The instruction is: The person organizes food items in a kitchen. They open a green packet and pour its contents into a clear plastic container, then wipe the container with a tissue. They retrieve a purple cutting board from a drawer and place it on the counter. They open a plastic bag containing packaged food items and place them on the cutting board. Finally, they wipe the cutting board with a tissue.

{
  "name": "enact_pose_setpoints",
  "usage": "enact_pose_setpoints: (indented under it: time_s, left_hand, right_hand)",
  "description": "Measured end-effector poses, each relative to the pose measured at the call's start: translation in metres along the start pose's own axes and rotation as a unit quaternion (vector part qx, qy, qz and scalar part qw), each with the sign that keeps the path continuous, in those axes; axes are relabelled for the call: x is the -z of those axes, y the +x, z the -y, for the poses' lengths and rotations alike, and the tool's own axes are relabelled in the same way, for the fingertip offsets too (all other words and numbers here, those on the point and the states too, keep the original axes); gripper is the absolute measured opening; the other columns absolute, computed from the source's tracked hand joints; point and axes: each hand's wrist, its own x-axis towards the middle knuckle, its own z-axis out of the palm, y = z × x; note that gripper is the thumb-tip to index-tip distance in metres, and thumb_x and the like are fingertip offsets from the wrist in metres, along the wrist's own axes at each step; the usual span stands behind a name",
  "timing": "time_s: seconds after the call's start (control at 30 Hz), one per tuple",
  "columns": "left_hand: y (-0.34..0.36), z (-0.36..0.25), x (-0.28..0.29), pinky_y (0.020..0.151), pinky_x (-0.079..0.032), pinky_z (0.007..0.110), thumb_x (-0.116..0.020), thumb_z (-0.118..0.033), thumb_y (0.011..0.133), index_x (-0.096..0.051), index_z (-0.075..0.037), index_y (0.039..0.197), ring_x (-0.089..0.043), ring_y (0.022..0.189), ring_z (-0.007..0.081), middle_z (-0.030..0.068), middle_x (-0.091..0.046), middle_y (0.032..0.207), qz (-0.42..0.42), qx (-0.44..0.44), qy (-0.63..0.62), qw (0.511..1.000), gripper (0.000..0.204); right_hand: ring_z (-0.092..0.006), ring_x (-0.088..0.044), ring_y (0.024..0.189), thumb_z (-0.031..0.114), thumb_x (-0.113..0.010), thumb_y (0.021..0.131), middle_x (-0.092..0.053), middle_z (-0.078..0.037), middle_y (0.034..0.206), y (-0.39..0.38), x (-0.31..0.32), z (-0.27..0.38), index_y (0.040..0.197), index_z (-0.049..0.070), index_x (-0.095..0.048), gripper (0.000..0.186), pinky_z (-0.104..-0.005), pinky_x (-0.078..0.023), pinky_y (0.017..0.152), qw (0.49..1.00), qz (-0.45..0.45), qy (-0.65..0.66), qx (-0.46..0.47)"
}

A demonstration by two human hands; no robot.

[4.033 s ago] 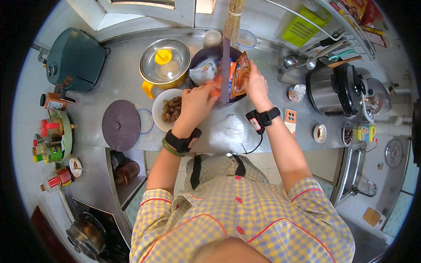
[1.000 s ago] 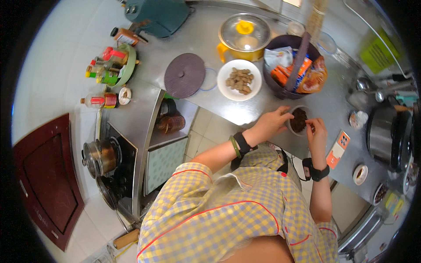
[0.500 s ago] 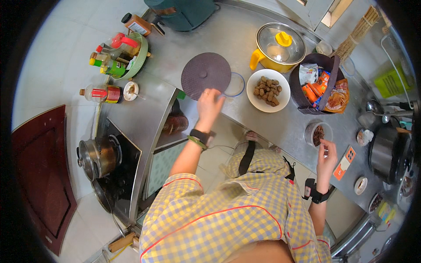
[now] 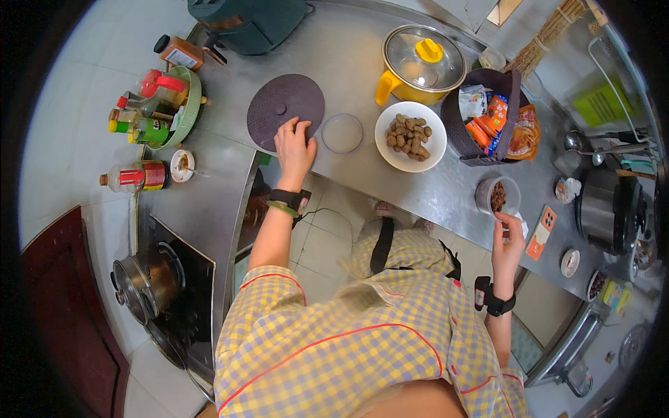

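Note:
My left hand (image 4: 295,148) has its fingers apart over the near right edge of a round, dark purple lid (image 4: 273,94) with a small knob. Close to that lid's right side lies a clear round lid (image 4: 342,133). My right hand (image 4: 509,242) pinches the near rim of a clear plastic tub (image 4: 514,198), which holds dark reddish-brown pieces (image 4: 498,197). Something white, perhaps tissue, shows beside those fingers. Between the hands, a white bowl (image 4: 382,145) contains several brown, nut-like lumps (image 4: 408,137).
Behind the bowl stands a yellow pot (image 4: 418,89) with a glass lid. A dark purple basket (image 4: 454,115) of packets is at its right. An orange phone (image 4: 541,233) lies near the tub. Bottles fill a green tray (image 4: 189,115) at left; a steel pot (image 4: 150,282) sits on the stove.
My left hand and the dark lid have shifted left, uncovering more of the clear lid, which was partly overlapped. My right hand stays at the tub's rim. The whole view has shifted a little.

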Motion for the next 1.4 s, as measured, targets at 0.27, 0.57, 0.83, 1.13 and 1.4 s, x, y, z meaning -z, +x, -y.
enact_pose_setpoints:
  time_s: [0.27,0.57,0.83,1.13,1.4]
  left_hand:
    - [-0.020,-0.041,-0.020,0.079,-0.040,0.039,-0.069,-0.007,0.061,-0.060,-0.009,0.083,-0.051,0.092,0.0276,0.0078,-0.055,0.092,0.082,-0.103,-0.088,0.987,0.024]
    - [-0.006,-0.096,0.073,0.068,-0.045,0.032,-0.058,0.005,0.071,-0.052,0.001,0.085,-0.055,0.074,0.0269,0.0119,-0.054,0.080,0.059,-0.060,-0.266,0.960,0.016]
    - [-0.005,-0.243,0.066,0.069,-0.046,0.023,-0.054,0.000,0.082,-0.054,0.001,0.093,-0.056,0.075,0.0097,0.0049,-0.056,0.083,0.332,-0.040,-0.539,0.773,0.010]
    - [-0.019,-0.347,-0.048,0.060,-0.045,0.023,-0.061,-0.012,0.085,-0.057,0.001,0.096,-0.055,0.071,0.0081,0.0037,-0.059,0.082,0.370,-0.020,-0.491,0.789,0.017]
    - [-0.014,-0.358,-0.063,0.061,-0.044,0.037,-0.068,-0.011,0.073,-0.059,-0.002,0.091,-0.053,0.065,0.0276,0.0159,-0.058,0.082,0.200,-0.005,-0.350,0.915,0.022]
  right_hand:
    - [-0.0180,-0.058,0.075,0.001,-0.056,0.083,-0.060,-0.008,0.088,-0.002,-0.001,-0.005,0.093,0.003,-0.062,0.012,-0.0259,-0.044,0.058,1.000,-0.012,-0.011,0.009]
    - [-0.0168,-0.057,0.069,-0.001,-0.060,0.079,-0.060,-0.008,0.086,0.016,0.032,-0.010,0.094,0.003,-0.062,0.015,-0.0255,-0.043,0.056,0.996,0.010,0.018,0.083]
    - [-0.0112,-0.056,0.075,0.007,-0.067,0.077,-0.057,-0.005,0.098,0.012,0.063,-0.020,0.118,0.005,-0.053,0.043,-0.0226,-0.041,0.058,0.968,0.161,0.183,0.050]
    - [-0.0181,-0.060,0.063,0.017,-0.063,0.080,-0.062,-0.009,0.071,0.017,0.057,-0.133,0.098,0.002,-0.057,0.024,-0.0309,-0.045,0.056,0.963,0.122,0.202,-0.128]
    - [-0.0280,-0.060,0.068,0.019,-0.059,0.082,-0.062,-0.014,0.075,0.061,0.014,-0.153,0.091,0.003,-0.059,0.018,-0.0364,-0.046,0.060,0.992,0.002,0.101,-0.073]
